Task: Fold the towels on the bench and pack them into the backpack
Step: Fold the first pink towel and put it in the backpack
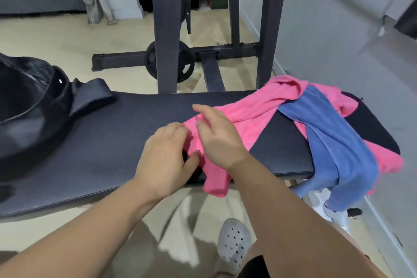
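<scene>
The left hand (167,156) pinches the pink towel (248,115) with curled fingers (178,130); the right hand (217,140) rests on it, fingers relaxed. On the desk (108,142), the backpack (29,106) sits at 9 o'clock, the blue towel (334,142) at 3.

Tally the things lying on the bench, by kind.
Towels: 2 that can be told apart, a pink towel and a blue towel; the pink showing under the blue one may be a third.
Backpack: 1
Total: 3

Single head view, wide-angle, faces forward and down, close above bench (101,142), at its near edge.
</scene>
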The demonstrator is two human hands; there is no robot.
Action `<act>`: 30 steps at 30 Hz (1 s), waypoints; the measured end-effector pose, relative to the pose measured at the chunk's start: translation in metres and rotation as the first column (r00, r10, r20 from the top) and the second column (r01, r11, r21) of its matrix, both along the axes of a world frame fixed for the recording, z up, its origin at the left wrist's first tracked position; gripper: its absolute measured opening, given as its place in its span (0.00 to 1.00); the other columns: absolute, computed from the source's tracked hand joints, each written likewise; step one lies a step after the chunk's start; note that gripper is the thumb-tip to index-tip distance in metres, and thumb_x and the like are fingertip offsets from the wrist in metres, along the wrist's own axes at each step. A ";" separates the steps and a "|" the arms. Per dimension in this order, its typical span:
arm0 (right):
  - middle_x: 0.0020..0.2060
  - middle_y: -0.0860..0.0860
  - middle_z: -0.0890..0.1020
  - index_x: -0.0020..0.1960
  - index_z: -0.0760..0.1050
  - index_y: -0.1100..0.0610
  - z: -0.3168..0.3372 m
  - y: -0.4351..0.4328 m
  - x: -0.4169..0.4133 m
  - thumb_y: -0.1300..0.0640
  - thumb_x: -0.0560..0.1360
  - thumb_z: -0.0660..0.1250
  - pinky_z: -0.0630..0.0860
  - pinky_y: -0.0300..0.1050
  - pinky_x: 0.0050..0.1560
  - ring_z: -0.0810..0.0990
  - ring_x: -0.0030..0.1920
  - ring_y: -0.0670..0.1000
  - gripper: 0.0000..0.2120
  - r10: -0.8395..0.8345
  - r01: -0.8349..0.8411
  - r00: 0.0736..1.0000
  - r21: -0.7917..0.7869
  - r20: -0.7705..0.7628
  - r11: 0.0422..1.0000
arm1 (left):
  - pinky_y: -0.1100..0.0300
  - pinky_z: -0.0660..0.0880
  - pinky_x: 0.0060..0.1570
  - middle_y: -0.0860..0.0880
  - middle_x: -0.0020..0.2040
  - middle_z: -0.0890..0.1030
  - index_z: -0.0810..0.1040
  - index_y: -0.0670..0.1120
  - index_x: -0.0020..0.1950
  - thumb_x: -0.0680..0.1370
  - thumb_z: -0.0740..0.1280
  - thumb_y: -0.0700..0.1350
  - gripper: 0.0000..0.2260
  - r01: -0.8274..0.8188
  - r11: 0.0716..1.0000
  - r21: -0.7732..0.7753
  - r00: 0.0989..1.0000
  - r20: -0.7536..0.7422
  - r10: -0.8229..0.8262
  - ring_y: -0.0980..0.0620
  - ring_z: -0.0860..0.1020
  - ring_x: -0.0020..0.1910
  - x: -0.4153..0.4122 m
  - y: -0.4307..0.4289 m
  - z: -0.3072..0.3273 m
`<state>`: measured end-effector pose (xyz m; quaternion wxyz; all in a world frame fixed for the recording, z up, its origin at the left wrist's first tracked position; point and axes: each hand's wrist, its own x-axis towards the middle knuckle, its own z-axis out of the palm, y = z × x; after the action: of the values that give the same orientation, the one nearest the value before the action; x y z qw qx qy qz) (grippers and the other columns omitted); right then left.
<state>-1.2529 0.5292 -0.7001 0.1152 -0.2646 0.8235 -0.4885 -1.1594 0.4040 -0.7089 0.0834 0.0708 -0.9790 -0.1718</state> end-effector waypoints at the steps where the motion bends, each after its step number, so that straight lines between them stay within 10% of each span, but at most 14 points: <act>1: 0.66 0.53 0.78 0.68 0.77 0.57 0.001 -0.001 -0.002 0.60 0.80 0.58 0.65 0.44 0.72 0.72 0.68 0.49 0.19 -0.035 0.035 0.997 -0.007 -0.068 0.999 | 0.46 0.73 0.53 0.51 0.55 0.77 0.75 0.48 0.53 0.72 0.61 0.60 0.18 0.015 1.000 0.006 1.000 -0.015 -0.015 0.44 0.75 0.53 -0.001 0.003 -0.001; 7: 0.71 0.53 0.72 0.71 0.72 0.47 0.003 0.021 -0.036 0.53 0.77 0.58 0.61 0.60 0.73 0.65 0.72 0.61 0.22 -0.273 0.313 0.950 0.521 -0.155 0.794 | 0.43 0.64 0.67 0.53 0.71 0.71 0.72 0.53 0.67 0.69 0.57 0.76 0.36 0.196 0.977 -0.084 0.960 0.220 -0.174 0.47 0.68 0.71 -0.018 0.037 -0.011; 12: 0.68 0.57 0.74 0.74 0.69 0.52 -0.002 0.031 -0.040 0.53 0.79 0.58 0.68 0.56 0.68 0.70 0.68 0.62 0.24 -0.247 0.256 0.965 0.503 -0.085 0.826 | 0.35 0.56 0.71 0.51 0.75 0.67 0.71 0.52 0.64 0.66 0.52 0.80 0.40 0.133 0.968 -0.214 0.955 0.288 -0.068 0.46 0.61 0.76 -0.021 0.040 -0.011; 21: 0.70 0.53 0.74 0.73 0.72 0.52 -0.005 0.016 -0.024 0.62 0.76 0.62 0.66 0.51 0.71 0.71 0.70 0.56 0.26 0.034 0.021 0.991 0.412 -0.126 0.911 | 0.46 0.68 0.67 0.47 0.71 0.73 0.73 0.48 0.66 0.75 0.63 0.44 0.19 0.028 0.963 -0.268 0.967 0.250 0.041 0.44 0.72 0.69 0.003 -0.035 -0.005; 26: 0.78 0.51 0.63 0.76 0.66 0.44 -0.014 0.007 -0.017 0.57 0.75 0.62 0.44 0.62 0.78 0.50 0.80 0.60 0.29 0.065 0.169 0.944 0.644 -0.324 0.746 | 0.46 0.74 0.58 0.44 0.68 0.79 0.79 0.45 0.57 0.69 0.69 0.34 0.17 0.023 0.940 -0.340 0.979 0.198 0.047 0.42 0.79 0.62 0.041 -0.082 -0.009; 30: 0.72 0.53 0.71 0.74 0.68 0.47 -0.017 0.006 -0.022 0.58 0.76 0.62 0.42 0.69 0.76 0.52 0.79 0.62 0.27 0.001 0.310 0.907 0.672 -0.420 0.672 | 0.40 0.73 0.61 0.44 0.65 0.81 0.80 0.44 0.57 0.69 0.64 0.31 0.19 -0.114 0.916 -0.385 0.972 0.146 0.182 0.42 0.81 0.59 0.069 -0.111 -0.003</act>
<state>-1.2748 0.5353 -0.7169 0.0031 -0.2155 0.9741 -0.0684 -1.0905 0.2932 -0.7122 0.0197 0.1429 -0.9890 0.0319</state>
